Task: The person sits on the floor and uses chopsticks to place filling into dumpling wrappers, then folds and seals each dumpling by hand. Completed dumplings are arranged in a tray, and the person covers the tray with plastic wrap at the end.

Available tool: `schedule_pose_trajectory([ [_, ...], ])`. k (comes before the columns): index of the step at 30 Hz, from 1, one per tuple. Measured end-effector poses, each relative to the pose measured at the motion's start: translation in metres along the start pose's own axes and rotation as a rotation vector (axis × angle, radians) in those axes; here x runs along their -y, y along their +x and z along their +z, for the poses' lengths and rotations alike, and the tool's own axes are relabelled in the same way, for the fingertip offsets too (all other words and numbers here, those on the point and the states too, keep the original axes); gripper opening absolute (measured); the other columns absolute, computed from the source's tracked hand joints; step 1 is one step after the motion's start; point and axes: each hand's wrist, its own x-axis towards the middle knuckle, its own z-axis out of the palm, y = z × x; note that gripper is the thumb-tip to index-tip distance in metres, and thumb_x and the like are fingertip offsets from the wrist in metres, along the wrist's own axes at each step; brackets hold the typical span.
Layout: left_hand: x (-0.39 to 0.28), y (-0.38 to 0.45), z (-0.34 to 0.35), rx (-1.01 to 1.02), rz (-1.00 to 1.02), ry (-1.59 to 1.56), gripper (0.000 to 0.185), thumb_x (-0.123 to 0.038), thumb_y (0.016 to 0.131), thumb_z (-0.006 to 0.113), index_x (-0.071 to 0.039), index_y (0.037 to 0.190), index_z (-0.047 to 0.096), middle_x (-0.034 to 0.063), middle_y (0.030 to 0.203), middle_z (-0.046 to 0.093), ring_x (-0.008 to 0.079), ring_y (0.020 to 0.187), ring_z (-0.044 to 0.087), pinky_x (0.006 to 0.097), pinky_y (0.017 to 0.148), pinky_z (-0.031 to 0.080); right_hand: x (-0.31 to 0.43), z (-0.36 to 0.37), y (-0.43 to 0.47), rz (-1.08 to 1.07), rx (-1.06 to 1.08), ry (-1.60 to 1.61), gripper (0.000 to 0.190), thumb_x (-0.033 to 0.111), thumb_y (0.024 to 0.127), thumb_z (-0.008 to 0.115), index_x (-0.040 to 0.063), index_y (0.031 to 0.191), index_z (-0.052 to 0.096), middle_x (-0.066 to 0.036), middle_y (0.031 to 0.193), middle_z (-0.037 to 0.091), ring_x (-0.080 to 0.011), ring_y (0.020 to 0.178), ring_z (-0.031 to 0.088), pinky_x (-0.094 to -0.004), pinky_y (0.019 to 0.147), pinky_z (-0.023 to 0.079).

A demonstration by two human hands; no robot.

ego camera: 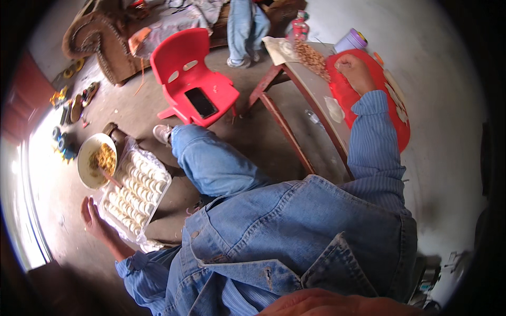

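Note:
My left hand (95,222) is beside the near-left edge of a tray (164,189), its fingers straight and the thumb apart, with nothing visible in it. Rows of pale, folded dumplings (134,189) fill that tray, which has clear plastic film around its rim. Against the tray stands a white bowl (84,168) of yellow-brown filling (104,158), with a brown utensil handle (110,178) leaning out. On the right, my right hand (352,70) is over a red board (344,96), fingers curled; whether they pinch something is unclear. White dough pieces (398,104) and what looks like a rolling pin (394,83) lie along the board's far side.
The table (312,81) also bears peanut-like brown pieces (310,57), a purple container (350,40) and a red bottle (300,28). A red chair (180,49) ahead holds a black phone (201,102). Another person's jeans-clad legs (245,31) are by a brown sofa (93,39). Shoes and toys lie at left.

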Motion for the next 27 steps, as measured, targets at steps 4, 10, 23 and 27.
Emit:
schedule_pose_trajectory([
  [4, 0.000, -0.001, 0.005, 0.011, -0.004, 0.007, 0.028, -0.017, 0.093, 0.051, 0.001, 0.115, 0.054, 0.0126, 0.112, 0.058, 0.0210, 0.106, 0.055, 0.0328, 0.095, 0.042, -0.048, -0.029, -0.023, 0.293, 0.176, -0.039, 0.012, 0.009, 0.079, 0.060, -0.001, 0.086, 0.064, -0.007, 0.076, 0.064, -0.0130, 0.066, 0.058, -0.0276, 0.060, 0.046],
  [10, 0.001, -0.005, 0.004, 0.026, 0.007, 0.036, 0.027, -0.016, 0.094, 0.050, 0.003, 0.113, 0.054, 0.0139, 0.110, 0.059, 0.0222, 0.101, 0.058, 0.0318, 0.091, 0.046, -0.096, -0.010, -0.045, 0.272, 0.408, -0.247, 0.017, 0.005, 0.077, 0.062, 0.001, 0.093, 0.064, -0.011, 0.085, 0.065, -0.0183, 0.077, 0.062, -0.0297, 0.070, 0.049],
  [23, 0.013, -0.003, -0.002, 0.095, -0.016, 0.014, 0.025, -0.014, 0.094, 0.050, 0.003, 0.111, 0.055, 0.0133, 0.107, 0.059, 0.0220, 0.097, 0.059, 0.0319, 0.088, 0.048, -0.117, 0.021, -0.051, 0.061, 0.541, -0.552, 0.040, 0.005, 0.058, 0.079, 0.003, 0.093, 0.061, -0.016, 0.089, 0.063, -0.0299, 0.086, 0.062, -0.0369, 0.075, 0.048],
  [27, 0.012, -0.004, -0.001, 0.109, -0.007, 0.018, 0.025, -0.014, 0.094, 0.050, 0.003, 0.111, 0.055, 0.0131, 0.106, 0.059, 0.0215, 0.097, 0.058, 0.0318, 0.089, 0.047, -0.129, 0.022, -0.050, 0.097, 0.507, -0.423, 0.036, 0.005, 0.060, 0.078, 0.003, 0.093, 0.061, -0.015, 0.089, 0.063, -0.0273, 0.085, 0.062, -0.0363, 0.074, 0.049],
])
